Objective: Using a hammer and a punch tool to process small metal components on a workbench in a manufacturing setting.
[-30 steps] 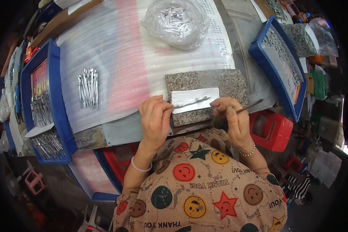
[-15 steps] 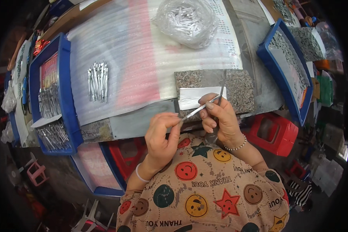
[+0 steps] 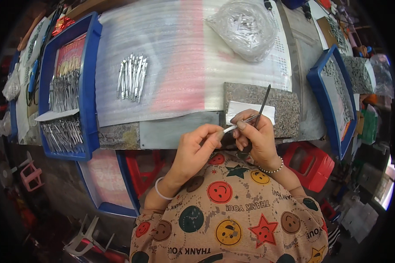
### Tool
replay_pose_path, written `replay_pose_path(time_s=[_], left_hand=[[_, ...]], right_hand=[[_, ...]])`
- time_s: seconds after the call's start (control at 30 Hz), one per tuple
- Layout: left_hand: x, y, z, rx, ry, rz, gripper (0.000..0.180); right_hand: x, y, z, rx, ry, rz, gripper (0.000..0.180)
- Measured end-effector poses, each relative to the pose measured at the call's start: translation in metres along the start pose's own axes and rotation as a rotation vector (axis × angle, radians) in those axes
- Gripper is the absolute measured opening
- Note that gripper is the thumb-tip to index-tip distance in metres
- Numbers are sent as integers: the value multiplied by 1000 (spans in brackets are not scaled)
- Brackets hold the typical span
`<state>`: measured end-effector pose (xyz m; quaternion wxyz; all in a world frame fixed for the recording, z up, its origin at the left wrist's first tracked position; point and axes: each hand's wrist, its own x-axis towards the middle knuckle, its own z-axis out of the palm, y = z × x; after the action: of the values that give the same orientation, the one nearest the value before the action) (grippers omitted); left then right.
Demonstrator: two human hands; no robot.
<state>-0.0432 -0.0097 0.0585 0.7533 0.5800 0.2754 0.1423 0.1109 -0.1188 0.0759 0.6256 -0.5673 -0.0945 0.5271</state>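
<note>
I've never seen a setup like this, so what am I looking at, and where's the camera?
There's no machine, only a person working bare-handed. The wide camera sits on their head, looking down, so straight edges bend. The left hand pinches one end of a slim silver piece; the right hand is at its other end and also holds a thin dark tool. On the table are a stone slab with a white pad, a group of silver strips, and a clear bag of silvery pieces. A blue tray sits left, another right.

The strip [image 3: 229, 129] is silver-white, the slab [image 3: 287, 104] speckled grey-brown, the trays [image 3: 89, 101] blue.
</note>
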Motion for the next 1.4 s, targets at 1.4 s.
replay_pose_path(time_s=[1.4], left_hand=[[-18, 9, -140, -1129, -669, 697, 34]], right_hand=[[1, 8, 47, -536, -320, 22, 13]])
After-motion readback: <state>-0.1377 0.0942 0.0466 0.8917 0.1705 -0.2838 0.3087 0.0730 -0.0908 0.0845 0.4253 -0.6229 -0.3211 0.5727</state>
